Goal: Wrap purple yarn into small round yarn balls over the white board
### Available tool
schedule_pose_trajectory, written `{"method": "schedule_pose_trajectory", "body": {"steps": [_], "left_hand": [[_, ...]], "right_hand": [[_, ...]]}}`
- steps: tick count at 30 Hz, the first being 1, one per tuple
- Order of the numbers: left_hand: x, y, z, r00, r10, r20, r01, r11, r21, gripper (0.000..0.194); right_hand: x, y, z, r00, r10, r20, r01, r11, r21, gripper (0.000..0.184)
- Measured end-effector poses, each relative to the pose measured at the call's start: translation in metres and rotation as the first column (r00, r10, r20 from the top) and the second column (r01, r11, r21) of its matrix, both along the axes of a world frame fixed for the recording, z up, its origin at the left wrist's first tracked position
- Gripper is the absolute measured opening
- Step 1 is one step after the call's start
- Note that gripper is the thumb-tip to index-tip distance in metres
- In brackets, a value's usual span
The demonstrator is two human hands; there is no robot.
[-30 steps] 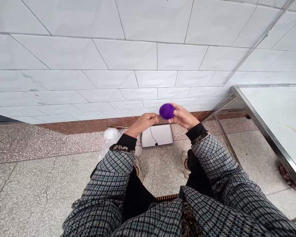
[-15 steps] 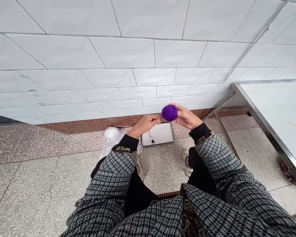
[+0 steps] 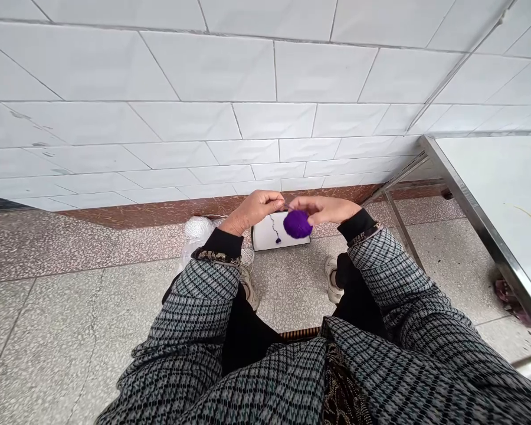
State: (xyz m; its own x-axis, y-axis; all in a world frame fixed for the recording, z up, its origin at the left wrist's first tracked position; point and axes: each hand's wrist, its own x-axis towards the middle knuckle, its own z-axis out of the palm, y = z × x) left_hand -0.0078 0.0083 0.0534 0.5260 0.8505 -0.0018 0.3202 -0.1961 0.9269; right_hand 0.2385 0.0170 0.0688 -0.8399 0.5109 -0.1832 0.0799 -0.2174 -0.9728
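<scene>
A purple ball of yarn point(image 3: 297, 225) is gripped by my right hand point(image 3: 330, 209), whose fingers curl over its top and right side. My left hand point(image 3: 259, 208) pinches the purple yarn strand point(image 3: 287, 206) just to the left of the ball. Below the hands, a shallow white box point(image 3: 265, 235) with a dark rim lies on the floor. Inside it rests a small purple tuft of yarn point(image 3: 278, 240), with a thin strand running up from it towards my left hand.
White yarn point(image 3: 198, 229) in clear plastic sits on the floor left of the box. A white tiled wall point(image 3: 248, 124) rises ahead. At right stands a metal-edged table point(image 3: 473, 206). My shoes point(image 3: 333, 282) flank the space before the box.
The purple ball has dropped a little and turned, and my right hand has moved from its right side to over its top. The left hand keeps its pinch. The view has tilted slightly.
</scene>
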Motion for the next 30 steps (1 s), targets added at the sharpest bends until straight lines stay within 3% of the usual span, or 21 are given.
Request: {"method": "schedule_pose_trajectory", "body": {"steps": [2, 5, 8, 11, 14, 18, 19, 20, 22, 23, 25, 27, 30], "left_hand": [[0.002, 0.001, -0.003, 1.0, 0.0, -0.003, 0.0, 1.0, -0.012, 0.027], [0.009, -0.002, -0.004, 0.996, -0.079, -0.051, 0.08, 0.997, 0.023, 0.025], [0.016, -0.005, -0.002, 0.979, -0.187, -0.086, 0.19, 0.981, 0.025, 0.026], [0.02, -0.007, 0.0, 0.955, -0.281, -0.096, 0.284, 0.959, 0.017, 0.025], [0.021, -0.008, 0.001, 0.941, -0.322, -0.1, 0.324, 0.946, 0.007, 0.027], [0.016, -0.008, 0.006, 0.974, -0.209, -0.083, 0.212, 0.977, 0.034, 0.024], [0.014, -0.008, 0.007, 0.984, -0.166, -0.059, 0.168, 0.985, 0.037, 0.023], [0.012, -0.007, 0.008, 0.992, -0.121, -0.029, 0.122, 0.992, 0.033, 0.023], [0.009, -0.005, 0.007, 0.999, -0.032, 0.027, 0.032, 0.999, 0.01, 0.023], [0.009, -0.005, 0.006, 0.999, 0.014, 0.04, -0.014, 1.0, -0.002, 0.024], [0.011, -0.003, 0.003, 0.993, 0.109, 0.037, -0.108, 0.994, -0.011, 0.026], [0.015, -0.002, 0.001, 0.986, 0.164, 0.01, -0.164, 0.986, -0.003, 0.025], [0.019, -0.002, -0.001, 0.99, 0.137, -0.017, -0.137, 0.991, 0.01, 0.02]], "right_hand": [[0.002, 0.001, 0.004, 0.97, -0.175, -0.167, 0.168, 0.984, -0.054, 0.062], [0.002, 0.006, 0.006, 0.878, -0.435, -0.198, 0.415, 0.9, -0.134, 0.065], [-0.001, 0.006, 0.008, 0.851, -0.516, -0.095, 0.499, 0.852, -0.16, 0.058], [-0.007, 0.002, 0.01, 0.853, -0.521, -0.011, 0.516, 0.848, -0.119, 0.055], [-0.012, 0.001, 0.009, 0.83, -0.553, 0.072, 0.551, 0.833, 0.043, 0.049], [-0.015, 0.004, -0.001, 0.717, -0.664, 0.213, 0.521, 0.713, 0.468, 0.039], [-0.015, 0.003, -0.003, 0.716, -0.646, 0.264, 0.452, 0.717, 0.53, 0.038], [-0.014, 0.003, -0.004, 0.745, -0.584, 0.322, 0.365, 0.761, 0.536, 0.037], [-0.012, 0.0, -0.002, 0.871, -0.31, 0.38, 0.158, 0.911, 0.381, 0.038], [-0.011, -0.002, 0.0, 0.931, -0.165, 0.327, 0.075, 0.96, 0.27, 0.04], [-0.007, -0.004, 0.005, 0.994, -0.058, 0.095, 0.049, 0.994, 0.1, 0.047], [-0.003, -0.002, 0.008, 0.973, -0.203, -0.114, 0.203, 0.979, -0.006, 0.056], [0.002, 0.005, 0.009, 0.879, -0.441, -0.18, 0.426, 0.897, -0.115, 0.066]]}}
